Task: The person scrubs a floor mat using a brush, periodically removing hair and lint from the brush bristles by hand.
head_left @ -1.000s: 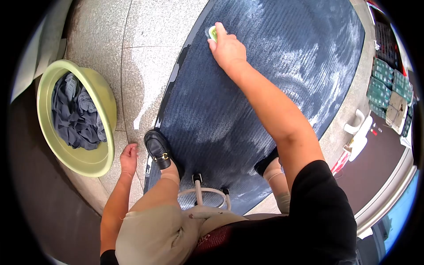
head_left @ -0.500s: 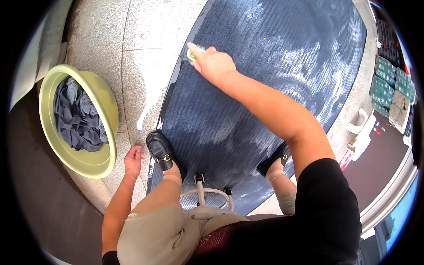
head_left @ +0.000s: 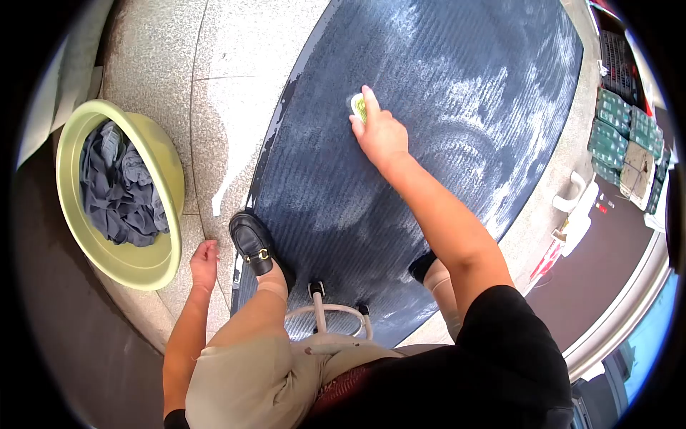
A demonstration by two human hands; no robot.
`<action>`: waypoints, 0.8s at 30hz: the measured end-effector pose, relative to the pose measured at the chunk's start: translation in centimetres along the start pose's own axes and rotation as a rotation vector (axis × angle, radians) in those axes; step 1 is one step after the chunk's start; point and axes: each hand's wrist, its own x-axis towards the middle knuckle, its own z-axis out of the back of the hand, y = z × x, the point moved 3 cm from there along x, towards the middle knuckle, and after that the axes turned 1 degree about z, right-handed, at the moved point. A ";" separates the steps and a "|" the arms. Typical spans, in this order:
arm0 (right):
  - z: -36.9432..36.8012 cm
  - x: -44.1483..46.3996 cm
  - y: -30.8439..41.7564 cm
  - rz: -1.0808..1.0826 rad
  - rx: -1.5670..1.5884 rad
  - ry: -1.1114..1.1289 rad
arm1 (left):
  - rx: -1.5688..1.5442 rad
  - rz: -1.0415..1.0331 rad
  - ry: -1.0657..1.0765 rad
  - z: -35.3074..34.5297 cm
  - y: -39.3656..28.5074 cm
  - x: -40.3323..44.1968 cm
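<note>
My right hand [head_left: 382, 136] is closed around a scrub brush [head_left: 359, 107] with a white and yellow-green body, pressed on a dark ribbed floor mat [head_left: 321, 164]. Its bristles are hidden underneath. White, foamy streaks cover much of the mat, most thickly on the right side. My left hand [head_left: 204, 264] hangs by my left knee with its fingers curled together and nothing seen in them. It is nearest to a pale green basin [head_left: 176, 154] that holds crumpled dark grey cloth [head_left: 118, 186].
My black shoes [head_left: 250, 237] rest on the mat, with the legs of a white stool [head_left: 319, 307] between them. Speckled tiles [head_left: 157, 57] with a wet patch lie to the left. Green wrapped packs [head_left: 614, 136] and a white plastic container [head_left: 579, 222] stand at right.
My right hand has moved the brush rightwards and slightly down, from the mat's left edge towards its middle. My left hand has barely shifted, and the whole view has slid a little.
</note>
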 end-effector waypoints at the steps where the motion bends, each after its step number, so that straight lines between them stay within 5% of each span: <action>1: -1.7 -2.9 -0.4 0.075 -0.031 0.084 | 0.019 0.004 0.003 0.0 0.1 0.2; 4: -1.0 -3.4 -3.5 0.352 -0.292 0.141 | 0.059 0.020 0.036 0.2 0.8 -0.1; 8: 4.5 6.3 -6.1 0.093 -0.146 -0.236 | 0.071 -0.020 -0.008 1.5 2.3 -0.2; 11: 7.4 8.4 -4.9 -0.156 0.067 -0.229 | 0.088 -0.006 -0.030 1.7 3.1 0.0; 14: 2.9 4.3 -4.4 -0.069 -0.005 -0.222 | 0.075 -0.007 0.013 0.5 1.3 0.4; 16: -0.1 -2.2 -3.7 0.242 -0.242 0.113 | 0.091 0.000 0.050 0.1 0.3 -0.1; 20: 2.3 2.0 -4.4 0.429 -0.420 0.025 | 0.054 -0.027 0.068 -0.1 0.7 -0.7; 21: 5.9 8.7 -5.0 0.260 -0.204 -0.209 | 0.039 -0.073 0.036 -0.3 0.7 -0.5; 24: 10.0 13.2 -4.5 -0.034 -0.078 -0.280 | 0.080 0.049 0.061 -0.3 0.5 -0.4</action>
